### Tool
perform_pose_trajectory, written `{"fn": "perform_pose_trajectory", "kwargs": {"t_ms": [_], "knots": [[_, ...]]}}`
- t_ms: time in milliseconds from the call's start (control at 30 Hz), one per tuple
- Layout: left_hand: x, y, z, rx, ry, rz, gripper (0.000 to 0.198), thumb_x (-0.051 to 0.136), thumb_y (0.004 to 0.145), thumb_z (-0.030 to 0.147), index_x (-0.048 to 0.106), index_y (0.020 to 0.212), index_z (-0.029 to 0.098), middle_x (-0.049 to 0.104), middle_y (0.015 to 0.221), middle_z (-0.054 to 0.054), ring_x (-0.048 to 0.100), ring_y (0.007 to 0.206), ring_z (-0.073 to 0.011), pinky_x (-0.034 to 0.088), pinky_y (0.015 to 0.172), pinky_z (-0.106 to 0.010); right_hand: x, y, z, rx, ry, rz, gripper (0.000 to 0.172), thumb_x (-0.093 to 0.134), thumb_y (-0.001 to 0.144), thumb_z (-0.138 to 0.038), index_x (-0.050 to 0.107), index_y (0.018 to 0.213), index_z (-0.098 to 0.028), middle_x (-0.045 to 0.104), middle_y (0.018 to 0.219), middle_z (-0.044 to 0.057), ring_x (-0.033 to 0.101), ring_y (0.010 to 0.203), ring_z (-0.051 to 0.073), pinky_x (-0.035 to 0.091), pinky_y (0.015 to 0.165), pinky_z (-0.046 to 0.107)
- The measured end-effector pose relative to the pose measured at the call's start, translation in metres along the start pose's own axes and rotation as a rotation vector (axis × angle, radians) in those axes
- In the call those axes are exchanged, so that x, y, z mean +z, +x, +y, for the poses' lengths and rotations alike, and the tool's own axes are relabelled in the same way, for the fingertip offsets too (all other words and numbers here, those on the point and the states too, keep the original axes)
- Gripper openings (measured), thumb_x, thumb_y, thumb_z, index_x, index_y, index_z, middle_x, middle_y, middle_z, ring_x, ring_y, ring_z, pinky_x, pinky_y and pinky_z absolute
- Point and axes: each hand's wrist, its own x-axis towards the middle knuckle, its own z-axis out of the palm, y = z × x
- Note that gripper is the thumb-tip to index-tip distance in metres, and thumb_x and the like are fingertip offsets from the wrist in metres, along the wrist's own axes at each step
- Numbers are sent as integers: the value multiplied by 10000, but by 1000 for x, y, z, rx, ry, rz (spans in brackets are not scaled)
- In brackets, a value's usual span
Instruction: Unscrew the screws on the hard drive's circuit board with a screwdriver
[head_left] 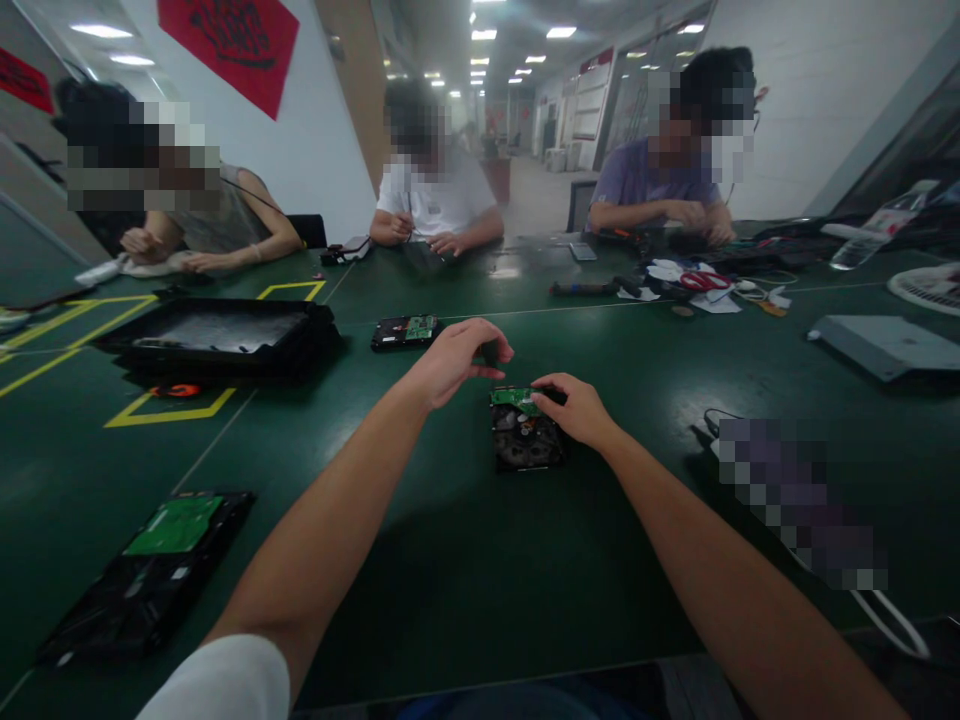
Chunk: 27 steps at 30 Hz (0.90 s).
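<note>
A hard drive (526,445) lies on the table in front of me, its green circuit board (514,401) facing up along the far end. My right hand (574,408) grips its far right corner, the thumb over the board and the fingers curled at the far edge. Just above and to the left of the drive is my left hand (469,362). Its fingers are bent with a gap to the thumb, and I see nothing in them. Another hard drive (150,580) lies at the near left, and a smaller-looking one (405,332) sits beyond my left wrist.
Black trays (217,340) are stacked at the left. A grey metal box (892,345), a blurred-out elongated item (802,500) and a water bottle (885,225) are on the right. Red-handled scissors (705,281) lie among scraps. Three people work across the green table (465,580).
</note>
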Motion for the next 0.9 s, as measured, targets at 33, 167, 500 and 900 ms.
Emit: {"fn": "perform_pose_trajectory", "kwargs": {"t_ms": [33, 167, 500, 900], "knots": [[-1, 1, 0, 11, 19, 15, 192, 609, 830, 337, 682, 830, 159, 676, 917, -99, 638, 891, -216, 596, 679, -325, 0, 0, 0, -2, -1, -2, 219, 664, 934, -379, 714, 1112, -262, 732, 1176, 53, 672, 1086, 245, 511, 939, 421], [-4, 3, -1, 25, 81, 67, 243, 613, 826, 369, 724, 839, 153, 662, 974, -108, 615, 901, -213, 578, 627, -285, 0, 0, 1, -25, -6, -8, 219, 652, 943, -379, 710, 1116, -257, 728, 1172, 54, 667, 1096, 240, 506, 949, 413], [-1, 4, -6, -9, -73, 80, 210, 639, 838, 361, 632, 905, 162, 684, 873, -101, 670, 848, -227, 588, 643, -337, 0, 0, 2, -18, -24, -10, 223, 650, 944, -391, 709, 1117, -262, 725, 1189, 52, 665, 1093, 237, 502, 948, 417], [0, 0, 2, -32, -22, 54, 222, 607, 865, 362, 650, 966, 169, 689, 863, -96, 655, 824, -207, 534, 584, -279, 0, 0, 0, -10, -5, 1, 219, 660, 936, -392, 714, 1112, -272, 726, 1188, 49, 668, 1091, 241, 508, 949, 421]]}}
